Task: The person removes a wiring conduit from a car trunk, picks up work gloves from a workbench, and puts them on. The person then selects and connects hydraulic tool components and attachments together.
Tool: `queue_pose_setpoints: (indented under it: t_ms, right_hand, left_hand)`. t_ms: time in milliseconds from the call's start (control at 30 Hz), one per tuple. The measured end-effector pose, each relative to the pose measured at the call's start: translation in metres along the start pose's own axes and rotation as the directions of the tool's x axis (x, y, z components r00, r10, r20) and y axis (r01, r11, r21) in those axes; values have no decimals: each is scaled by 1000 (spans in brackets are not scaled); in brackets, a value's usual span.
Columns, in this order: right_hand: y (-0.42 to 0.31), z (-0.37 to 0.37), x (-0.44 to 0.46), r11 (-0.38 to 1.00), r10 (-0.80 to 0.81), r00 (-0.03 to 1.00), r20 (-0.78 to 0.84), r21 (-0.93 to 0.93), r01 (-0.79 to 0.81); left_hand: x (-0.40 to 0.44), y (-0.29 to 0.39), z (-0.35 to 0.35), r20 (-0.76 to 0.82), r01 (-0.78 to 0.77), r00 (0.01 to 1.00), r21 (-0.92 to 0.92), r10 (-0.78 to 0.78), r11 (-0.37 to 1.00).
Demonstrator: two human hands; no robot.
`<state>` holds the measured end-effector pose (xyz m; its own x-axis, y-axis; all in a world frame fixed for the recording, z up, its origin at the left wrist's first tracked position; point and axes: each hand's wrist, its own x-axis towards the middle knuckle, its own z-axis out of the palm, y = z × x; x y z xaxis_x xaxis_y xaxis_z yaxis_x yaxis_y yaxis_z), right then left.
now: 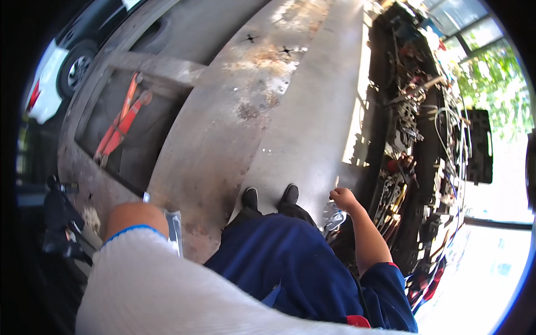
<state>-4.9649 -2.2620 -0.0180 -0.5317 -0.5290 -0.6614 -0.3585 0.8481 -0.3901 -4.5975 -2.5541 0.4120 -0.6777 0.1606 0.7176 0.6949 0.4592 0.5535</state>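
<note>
My right hand [345, 199] is on the right, below a short navy sleeve with red trim. Its fingers are closed, and a thin pale piece sticks up from them; I cannot tell what it is. Clear crumpled plastic [335, 218] shows just beneath this hand; whether the two touch is unclear. At lower left, white ribbed knit fabric [184, 279] with a blue edge crosses very near the camera, bare skin showing past it. It looks like a glove on my left arm, but the fingers are hidden. A flat greyish strip [175, 229] is beside the bare skin.
My dark shoes [271, 196] stand on a stained, rusty metal floor [245, 106]. A recess at left holds a red metal linkage [124, 123]. Tools and metal parts crowd a long rack [405, 134] along the right. A white car [47, 84] is at upper left.
</note>
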Motion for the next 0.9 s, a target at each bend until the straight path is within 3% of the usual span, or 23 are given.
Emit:
queue_pose_setpoints:
  t_ms: [100,233,533,633,900]
  right_hand:
    - [14,0,-11,999,-8,1000,-16,41,8]
    - [35,-3,-28,987,138,990,2,80,-137]
    - [134,0,-27,951,253,967,-21,187,-245]
    - [145,-26,-27,929,293,955,49,224,-296]
    - [206,-83,8,920,238,962,-133,348,-180]
  left_hand:
    - [8,-10,-3,47,-8,999,-24,9,1000]
    - [24,-29,-1,102,-9,995,-59,15,998]
    - [99,-91,27,233,-45,968,-190,89,981]
    - [132,-119,46,258,-67,957,-247,132,967]
    - [231,-171,135,292,-137,911,-450,291,882]
